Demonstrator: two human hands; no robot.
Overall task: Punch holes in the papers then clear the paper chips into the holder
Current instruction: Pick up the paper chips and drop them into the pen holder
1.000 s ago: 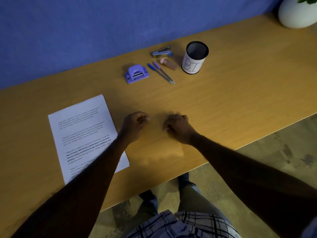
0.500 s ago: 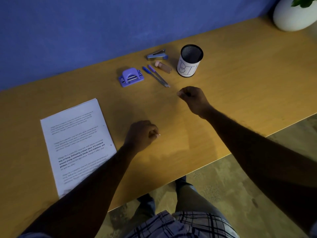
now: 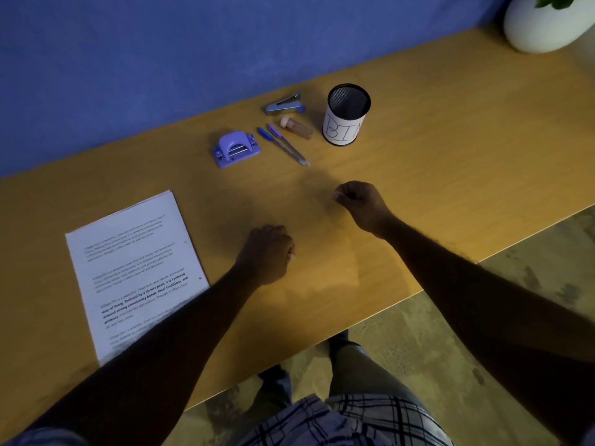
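Stapler [image 3: 285, 105], two pens [image 3: 285, 145], bottle [image 3: 296, 127], white planter [image 3: 541, 30]

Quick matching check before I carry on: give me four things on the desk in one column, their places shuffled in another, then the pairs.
1 hole punch
2 papers
3 holder
4 white pot

A far right corner
B near left side
C right of the pens
D left of the pens

Pairs: 1-D, 2-B, 3-C, 4-A

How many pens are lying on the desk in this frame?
2. A blue-capped pen and a purple-capped pen lie side by side between the hole punch and the mesh holder. The holder's inside is mostly hidden.
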